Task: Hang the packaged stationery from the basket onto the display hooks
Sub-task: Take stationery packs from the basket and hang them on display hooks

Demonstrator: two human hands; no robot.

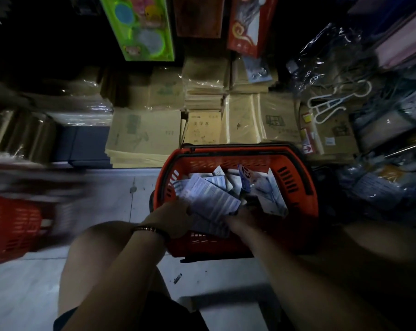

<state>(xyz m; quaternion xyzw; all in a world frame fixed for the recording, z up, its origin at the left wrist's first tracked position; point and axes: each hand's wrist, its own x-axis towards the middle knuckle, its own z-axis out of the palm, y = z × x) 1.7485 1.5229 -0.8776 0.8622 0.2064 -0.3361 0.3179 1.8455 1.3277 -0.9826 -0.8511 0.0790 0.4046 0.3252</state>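
Head view: in a dim shop aisle, you bend over an orange-red basket point(298, 177) standing on the pale floor point(23, 295). The packaged stationery point(214, 194) lies inside the basket in a loose, overlapping heap. It is made up of flat, rectangular card-backed packs, mostly white and pale blue. Several are turned back-side up and show blocks of small print too fine to read. One blue-fronted pack point(244, 177) stands on edge near the middle of the heap.

Your left hand point(171, 216), with a thin bracelet point(149, 229) at the wrist, sits at the near left of the heap. Its fingers curl down round the edge of a fanned bundle of packs. Your right hand point(240, 219) meets the same bundle at its lower right corner, fingertips tucked in among the cards. In this light you cannot tell whether it grips them or only touches them.

Beyond the basket, stacks of kraft-brown exercise books point(142, 137) in clear wrap fill the background. One small cover point(203, 127), printed with characters, faces up just behind the basket's far rim. A lime-green toy pack point(140, 27) and a red box point(247, 25) stand above the stacks. White plastic hangers point(326, 103) lie on cartons point(333, 137) at the right, among crumpled clear bags point(333, 51). A second red basket point(13, 225) shows at the far left, blurred.
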